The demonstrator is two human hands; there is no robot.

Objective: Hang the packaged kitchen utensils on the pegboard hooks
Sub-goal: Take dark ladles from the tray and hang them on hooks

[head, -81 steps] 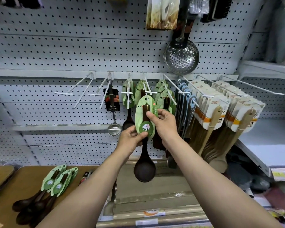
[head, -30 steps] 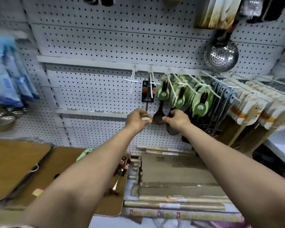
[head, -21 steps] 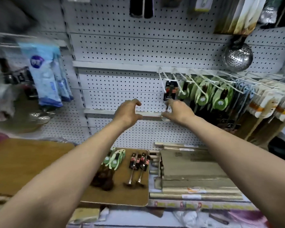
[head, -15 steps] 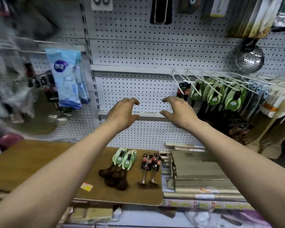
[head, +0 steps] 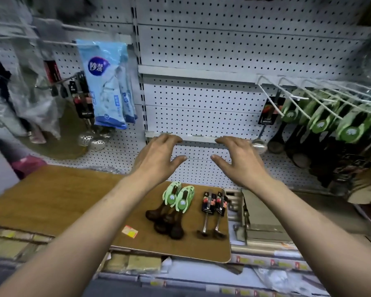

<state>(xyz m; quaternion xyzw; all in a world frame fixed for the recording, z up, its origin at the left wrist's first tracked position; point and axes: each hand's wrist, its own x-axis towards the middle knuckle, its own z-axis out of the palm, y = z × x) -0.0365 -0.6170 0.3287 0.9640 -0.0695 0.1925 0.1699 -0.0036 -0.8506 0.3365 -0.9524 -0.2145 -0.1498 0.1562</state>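
My left hand and my right hand hover palm down in front of the pegboard, fingers relaxed, holding nothing. Below them on a brown board lie dark wooden spoons on green cards and two small metal ladles on black cards. At the right, white pegboard hooks carry several green-carded dark spoons and one black-carded metal ladle.
Blue packets and metal strainers hang at the left. Flat grey-brown boxes are stacked right of the brown board. A small orange label lies on the board. Shelf edges with price tags run along the bottom.
Both hands let go of the green-carded spoon, now hanging on the hooks, and drew back empty. The view swung left and down, bringing the board with loose utensils under my hands.
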